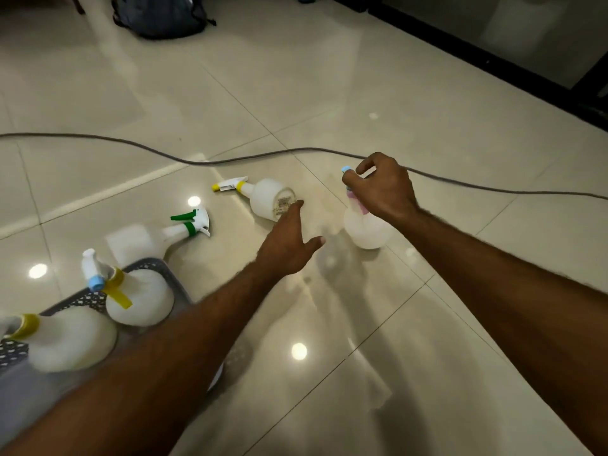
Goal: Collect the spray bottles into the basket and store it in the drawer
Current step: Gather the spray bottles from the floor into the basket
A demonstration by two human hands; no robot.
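Two hands over spray bottles on the tiled floor.

Right hand (381,189) grips the neck of an upright pink-collared spray bottle (365,228), fingers (363,166) curled round its trigger head. Left hand (289,241) is spread, fingertips just touching a yellow-nozzled bottle (266,195) lying on its side. Basket (144,266) at lower left holds two bottles.

We saw a glossy cream tiled floor (329,93) carrying a grey basket (154,266) at eight o'clock, a green-trigger spray bottle (184,227) lying beside it, a yellow-nozzle bottle (263,195) lying near centre, a bottle (365,228) standing at three o'clock, a grey cable (131,144) crossing the middle, and a dark backpack (161,14) at twelve.
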